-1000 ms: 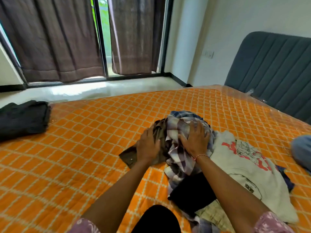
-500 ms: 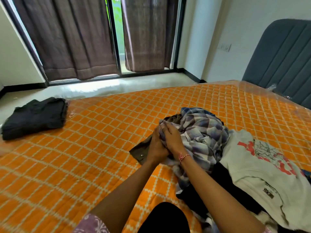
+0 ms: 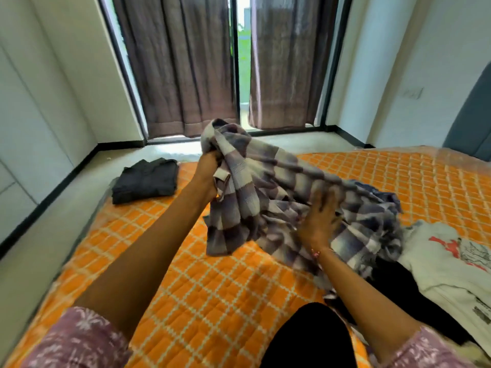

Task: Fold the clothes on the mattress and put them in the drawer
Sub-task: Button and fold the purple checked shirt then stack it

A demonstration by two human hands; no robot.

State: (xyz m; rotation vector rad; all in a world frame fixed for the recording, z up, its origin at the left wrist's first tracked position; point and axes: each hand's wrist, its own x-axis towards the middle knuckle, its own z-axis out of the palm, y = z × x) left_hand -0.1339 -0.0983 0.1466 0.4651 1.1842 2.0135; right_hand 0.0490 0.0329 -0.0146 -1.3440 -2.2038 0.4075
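Lifted now, the checked shirt (image 3: pixel 265 187) hangs gripped in your left hand (image 3: pixel 210 168); your right hand (image 3: pixel 318 221) touches it, blurred. One dark garment (image 3: pixel 146 180) lies folded; the pile (image 3: pixel 438 261) waits.

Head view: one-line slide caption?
Left hand lifts purple-and-white plaid cloth off orange quilted mattress; right hand steadies it.

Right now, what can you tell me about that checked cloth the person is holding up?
The checked cloth is a soft woven garment in purple-grey, dark blue and white squares, crumpled and blurred. The left hand grips one bunched end, raised above the orange mattress. From there it slopes down to the right, where the right hand lies on it. Its low end trails onto the clothes pile beside the white printed shirt. What kind of garment it is cannot be told.
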